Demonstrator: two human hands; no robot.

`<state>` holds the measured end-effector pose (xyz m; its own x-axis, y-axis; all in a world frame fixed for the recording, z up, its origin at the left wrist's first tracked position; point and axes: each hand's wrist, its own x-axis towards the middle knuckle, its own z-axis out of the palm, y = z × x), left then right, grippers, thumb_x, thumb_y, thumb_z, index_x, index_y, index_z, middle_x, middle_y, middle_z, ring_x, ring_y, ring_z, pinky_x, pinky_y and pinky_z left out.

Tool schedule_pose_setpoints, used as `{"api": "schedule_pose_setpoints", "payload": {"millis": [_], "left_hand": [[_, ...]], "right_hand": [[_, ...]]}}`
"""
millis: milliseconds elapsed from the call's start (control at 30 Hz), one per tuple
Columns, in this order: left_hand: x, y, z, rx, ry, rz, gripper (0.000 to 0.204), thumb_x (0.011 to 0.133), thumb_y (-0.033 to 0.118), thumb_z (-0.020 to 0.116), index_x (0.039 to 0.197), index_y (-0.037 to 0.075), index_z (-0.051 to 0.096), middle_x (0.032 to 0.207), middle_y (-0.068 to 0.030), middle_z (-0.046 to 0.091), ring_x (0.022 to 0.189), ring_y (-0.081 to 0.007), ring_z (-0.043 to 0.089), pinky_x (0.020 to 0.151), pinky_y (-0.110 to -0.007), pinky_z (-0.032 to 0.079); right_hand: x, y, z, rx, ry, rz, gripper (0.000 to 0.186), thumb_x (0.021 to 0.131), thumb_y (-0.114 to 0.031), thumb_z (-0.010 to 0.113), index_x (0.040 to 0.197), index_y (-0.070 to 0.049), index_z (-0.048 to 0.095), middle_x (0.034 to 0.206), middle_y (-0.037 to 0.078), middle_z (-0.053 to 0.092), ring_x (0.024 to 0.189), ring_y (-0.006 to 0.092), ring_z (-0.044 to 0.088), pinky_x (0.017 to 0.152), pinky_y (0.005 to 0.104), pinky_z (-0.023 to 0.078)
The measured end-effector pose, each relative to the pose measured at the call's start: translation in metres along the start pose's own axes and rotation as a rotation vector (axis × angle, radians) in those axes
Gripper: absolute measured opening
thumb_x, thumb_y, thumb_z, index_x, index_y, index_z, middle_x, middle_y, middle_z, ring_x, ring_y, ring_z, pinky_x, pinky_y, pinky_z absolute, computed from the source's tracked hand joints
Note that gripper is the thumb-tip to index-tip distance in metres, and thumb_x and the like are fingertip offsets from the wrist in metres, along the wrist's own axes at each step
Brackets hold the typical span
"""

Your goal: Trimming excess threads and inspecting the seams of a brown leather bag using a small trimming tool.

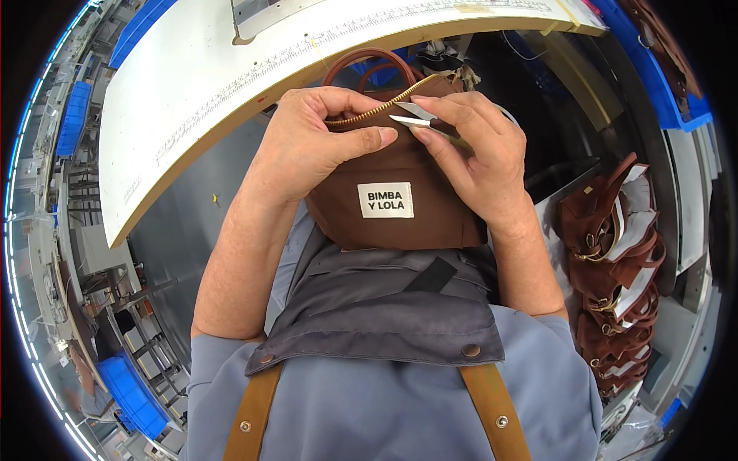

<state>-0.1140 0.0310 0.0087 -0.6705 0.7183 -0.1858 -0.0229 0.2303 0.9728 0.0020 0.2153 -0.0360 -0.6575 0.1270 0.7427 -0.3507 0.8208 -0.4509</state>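
A brown handbag (453, 207) with a white label, a brass-toothed zipper (367, 114) and a rounded handle (361, 52) rests upright against my lap. My left hand (315, 138) pinches the bag's upper edge just below the zipper, thumb on the front and fingers behind. In my right hand (480, 142) is a pair of thread snips (413, 121), its two pointed blades apart and aimed left at the fabric under the zipper. The grip end of the snips is mostly hidden by my fingers.
A white curved worktable (169, 107) with a printed ruler scale spans the far side. Several brown bags (615, 284) with handles and buckles are stacked at my right. Blue bins (134, 396) stand at left, and another blue bin (669, 100) at far right. A grey apron (377, 307) covers my lap.
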Motion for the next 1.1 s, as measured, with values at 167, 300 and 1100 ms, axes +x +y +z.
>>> {"api": "schedule_pose_setpoints", "payload": {"millis": [167,300,1100], "left_hand": [[-0.0002,-0.0021,0.0001,0.01,0.012,0.003,0.025,0.078,0.004,0.083,0.1,-0.002,0.074,0.091,-0.0068,0.075,0.079,-0.0089,0.068,0.074,-0.023,0.054],[0.0005,-0.0027,0.0007,0.013,0.007,0.006,0.025,0.078,0.004,0.083,0.1,-0.003,0.074,0.091,-0.0069,0.075,0.079,-0.0086,0.068,0.074,-0.023,0.054],[0.0027,-0.0036,0.002,-0.072,-0.031,-0.006,0.026,0.081,0.005,0.081,0.105,-0.001,0.074,0.094,-0.0056,0.075,0.083,-0.0089,0.067,0.077,-0.024,0.053]], "right_hand": [[0.0004,0.0002,0.0029,-0.004,0.027,-0.026,0.027,0.08,-0.016,0.08,0.105,-0.01,0.072,0.089,0.002,0.071,0.066,0.0182,0.068,0.057,0.0283,0.051],[-0.0021,0.0005,0.0056,-0.072,0.036,-0.076,0.024,0.08,-0.014,0.079,0.103,-0.01,0.073,0.085,0.001,0.07,0.062,0.0154,0.064,0.053,0.0275,0.046],[-0.0011,0.0023,-0.0038,0.047,0.007,0.037,0.025,0.08,-0.014,0.081,0.103,-0.008,0.073,0.088,0.005,0.071,0.071,0.0181,0.07,0.059,0.0277,0.053]]}}
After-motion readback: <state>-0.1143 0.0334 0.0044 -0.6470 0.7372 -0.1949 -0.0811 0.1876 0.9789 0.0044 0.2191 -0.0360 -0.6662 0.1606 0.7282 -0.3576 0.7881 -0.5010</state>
